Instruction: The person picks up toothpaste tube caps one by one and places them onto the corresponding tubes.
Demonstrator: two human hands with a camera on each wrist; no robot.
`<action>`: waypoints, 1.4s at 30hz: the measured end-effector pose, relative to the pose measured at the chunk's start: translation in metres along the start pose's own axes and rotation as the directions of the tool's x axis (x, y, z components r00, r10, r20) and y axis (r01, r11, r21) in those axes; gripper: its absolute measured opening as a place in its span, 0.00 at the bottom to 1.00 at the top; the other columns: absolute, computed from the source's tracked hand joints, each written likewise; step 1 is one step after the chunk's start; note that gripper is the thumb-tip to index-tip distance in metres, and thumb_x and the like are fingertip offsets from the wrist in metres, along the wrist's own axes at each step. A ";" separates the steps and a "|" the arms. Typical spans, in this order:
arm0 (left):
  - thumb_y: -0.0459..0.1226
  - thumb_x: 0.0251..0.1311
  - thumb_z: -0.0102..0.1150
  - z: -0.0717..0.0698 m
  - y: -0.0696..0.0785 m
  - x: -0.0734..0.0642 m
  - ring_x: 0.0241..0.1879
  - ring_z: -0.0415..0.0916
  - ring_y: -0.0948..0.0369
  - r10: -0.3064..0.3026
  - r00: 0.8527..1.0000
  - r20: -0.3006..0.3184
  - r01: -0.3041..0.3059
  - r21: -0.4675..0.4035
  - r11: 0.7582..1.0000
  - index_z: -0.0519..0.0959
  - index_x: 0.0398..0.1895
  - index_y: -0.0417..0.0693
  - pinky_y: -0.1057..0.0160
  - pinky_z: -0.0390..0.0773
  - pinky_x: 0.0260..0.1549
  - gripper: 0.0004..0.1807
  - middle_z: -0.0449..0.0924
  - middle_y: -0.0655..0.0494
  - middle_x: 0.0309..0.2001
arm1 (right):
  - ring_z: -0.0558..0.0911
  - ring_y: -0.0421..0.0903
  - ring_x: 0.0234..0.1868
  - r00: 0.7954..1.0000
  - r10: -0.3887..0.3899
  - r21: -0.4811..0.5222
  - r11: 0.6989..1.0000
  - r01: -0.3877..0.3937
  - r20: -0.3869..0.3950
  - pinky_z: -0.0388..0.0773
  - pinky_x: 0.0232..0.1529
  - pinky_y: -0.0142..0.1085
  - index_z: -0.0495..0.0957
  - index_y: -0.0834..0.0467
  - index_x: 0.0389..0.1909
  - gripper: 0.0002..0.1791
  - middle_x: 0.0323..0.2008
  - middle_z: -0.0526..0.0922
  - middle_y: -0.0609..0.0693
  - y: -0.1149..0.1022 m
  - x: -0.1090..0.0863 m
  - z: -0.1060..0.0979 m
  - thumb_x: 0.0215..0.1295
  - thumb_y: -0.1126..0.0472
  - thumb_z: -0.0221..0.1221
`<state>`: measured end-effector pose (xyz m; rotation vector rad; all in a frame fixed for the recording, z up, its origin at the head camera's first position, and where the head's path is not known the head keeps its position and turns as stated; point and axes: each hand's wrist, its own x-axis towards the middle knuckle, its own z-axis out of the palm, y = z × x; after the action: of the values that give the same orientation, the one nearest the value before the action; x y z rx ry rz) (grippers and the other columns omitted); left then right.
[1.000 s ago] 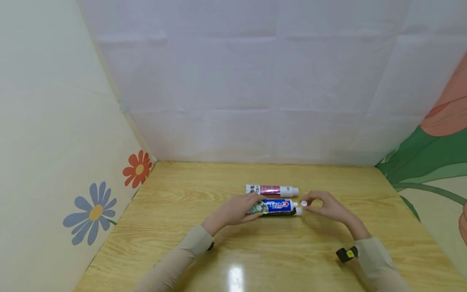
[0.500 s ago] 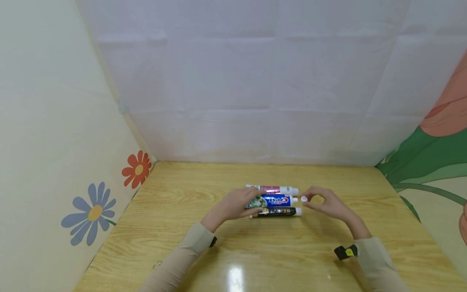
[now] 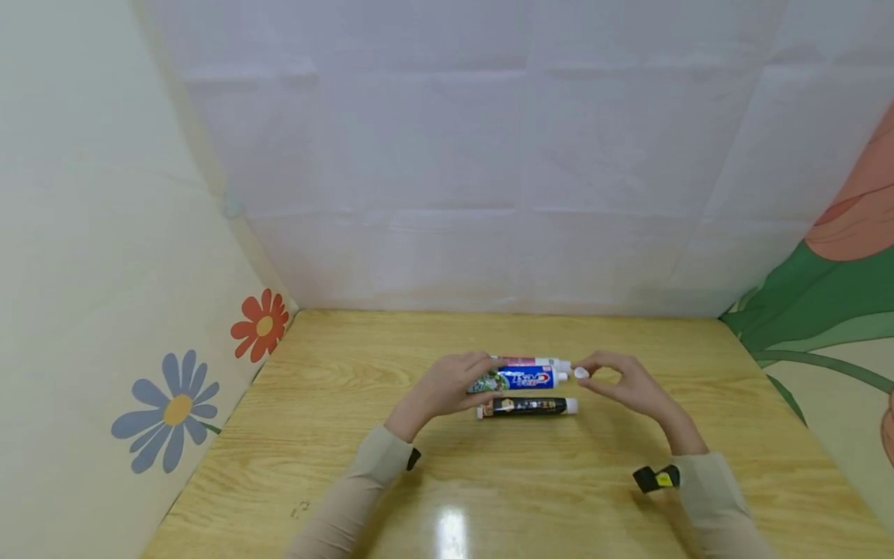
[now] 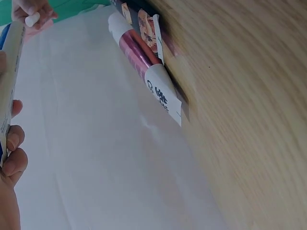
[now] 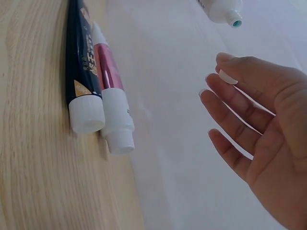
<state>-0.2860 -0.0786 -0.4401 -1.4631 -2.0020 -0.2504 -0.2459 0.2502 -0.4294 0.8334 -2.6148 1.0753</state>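
My left hand point(image 3: 447, 386) grips a blue, white and green toothpaste tube point(image 3: 527, 378), its nozzle end pointing right. In the right wrist view that tube's uncapped nozzle point(image 5: 235, 22) shows a teal opening. My right hand point(image 3: 632, 386) pinches a small white cap point(image 5: 228, 77) between thumb and index finger, close to the nozzle but apart from it. The left wrist view shows the held tube point(image 4: 11, 79) raised off the table, fingers wrapped round its side. Below it in the head view lies a black toothpaste tube point(image 3: 532, 406) with a white cap.
A pink and white toothpaste tube point(image 5: 112, 72) lies on the wooden table point(image 3: 447, 473) behind the black one, partly hidden by the held tube in the head view. A white sheet point(image 3: 447, 155) hangs behind the table, with flower-printed walls at both sides.
My left hand has lifted the blue tube up and away from the black one, now overlapping the pink one. The right hand has moved slightly the same way, still pinching the cap.
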 end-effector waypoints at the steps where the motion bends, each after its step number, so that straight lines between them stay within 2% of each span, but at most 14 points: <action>1: 0.50 0.53 0.63 0.000 0.000 0.000 0.30 0.72 0.69 -0.003 1.000 -0.004 0.003 0.005 1.000 0.71 0.57 0.45 0.76 0.73 0.29 0.31 0.77 0.59 0.39 | 0.79 0.40 0.38 1.000 0.000 0.002 1.000 0.000 -0.002 0.75 0.44 0.40 0.80 0.57 0.45 0.13 0.36 0.82 0.43 -0.005 0.000 -0.001 0.58 0.61 0.62; 5: 0.51 0.54 0.62 0.002 -0.001 0.000 0.31 0.72 0.69 -0.010 1.000 -0.027 0.010 0.005 1.000 0.72 0.56 0.45 0.75 0.74 0.31 0.30 0.77 0.60 0.39 | 0.79 0.43 0.37 1.000 0.002 0.009 1.000 -0.001 -0.011 0.74 0.41 0.33 0.80 0.58 0.45 0.13 0.35 0.82 0.47 -0.030 0.002 -0.007 0.57 0.66 0.62; 10: 0.52 0.55 0.60 0.002 -0.002 0.001 0.32 0.73 0.69 -0.021 0.998 -0.060 0.021 0.010 1.000 0.73 0.55 0.47 0.74 0.75 0.33 0.28 0.78 0.61 0.39 | 0.78 0.43 0.36 0.998 -0.041 0.014 0.999 0.042 -0.038 0.74 0.40 0.31 0.80 0.61 0.45 0.14 0.35 0.81 0.48 -0.033 0.004 -0.008 0.56 0.68 0.62; 18: 0.51 0.46 0.68 0.004 -0.004 0.003 0.34 0.74 0.69 -0.046 0.994 -0.099 0.052 0.061 0.997 0.74 0.53 0.50 0.73 0.74 0.33 0.30 0.79 0.62 0.40 | 0.77 0.43 0.35 0.994 -0.093 0.022 0.995 0.095 -0.054 0.74 0.39 0.30 0.79 0.64 0.48 0.17 0.35 0.80 0.50 -0.034 0.004 -0.010 0.57 0.71 0.61; 22: 0.52 0.47 0.67 0.003 -0.004 0.002 0.35 0.74 0.68 -0.060 0.993 -0.101 0.069 0.087 0.994 0.75 0.53 0.51 0.71 0.74 0.34 0.30 0.79 0.62 0.41 | 0.76 0.41 0.35 0.989 -0.135 0.019 0.990 0.136 -0.065 0.75 0.37 0.32 0.78 0.65 0.49 0.18 0.35 0.80 0.50 -0.033 0.005 -0.010 0.56 0.72 0.60; 33: 0.53 0.47 0.67 0.006 -0.003 0.001 0.36 0.74 0.66 -0.070 0.987 -0.145 0.092 0.155 0.984 0.76 0.52 0.52 0.70 0.70 0.31 0.29 0.79 0.62 0.43 | 0.79 0.41 0.34 0.988 -0.111 -0.014 0.994 0.110 -0.110 0.73 0.41 0.28 0.80 0.62 0.44 0.15 0.34 0.83 0.49 -0.038 0.005 -0.011 0.53 0.71 0.63; 42: 0.54 0.46 0.67 0.002 -0.001 0.003 0.35 0.72 0.65 -0.068 0.981 -0.179 0.106 0.209 0.972 0.75 0.53 0.54 0.67 0.67 0.30 0.30 0.79 0.62 0.42 | 0.77 0.40 0.34 0.974 -0.188 -0.043 0.982 0.184 -0.127 0.73 0.38 0.26 0.80 0.62 0.44 0.17 0.32 0.81 0.49 -0.043 0.006 -0.013 0.52 0.74 0.63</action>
<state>-0.2880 -0.0753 -0.4395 -1.1785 -1.8914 -0.1802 -0.2265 0.2318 -0.3926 0.9452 -2.3862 1.0001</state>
